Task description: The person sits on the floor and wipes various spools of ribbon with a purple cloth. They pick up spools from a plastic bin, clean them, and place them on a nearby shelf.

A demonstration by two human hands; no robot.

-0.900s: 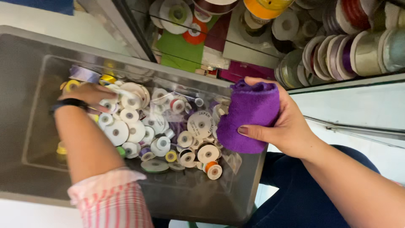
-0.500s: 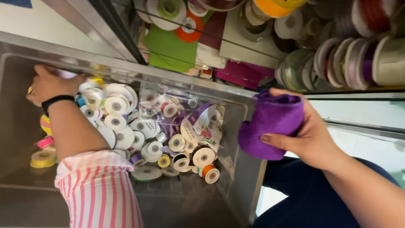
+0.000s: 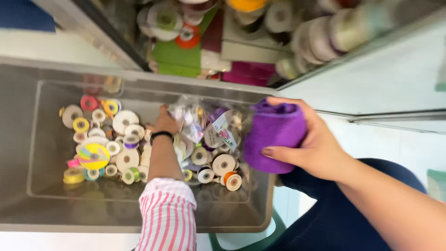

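Spools (image 3: 125, 158) inside the bin (image 3: 42, 211); shelf of rolls (image 3: 297, 28) behind; cloth roll (image 3: 274, 135) right.

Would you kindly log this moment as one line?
left hand: in bin, among ribbon spools | right hand: holds purple roll beside bin | shelf: more spools

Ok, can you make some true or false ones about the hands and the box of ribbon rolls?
1. The right hand holds a purple roll. True.
2. The left hand is inside the clear plastic box. True.
3. The box holds only one spool. False: it holds many ribbon spools.
4. The left arm has a plain green sleeve. False: the sleeve is pink-and-white striped.
5. The left wrist wears a black band. True.
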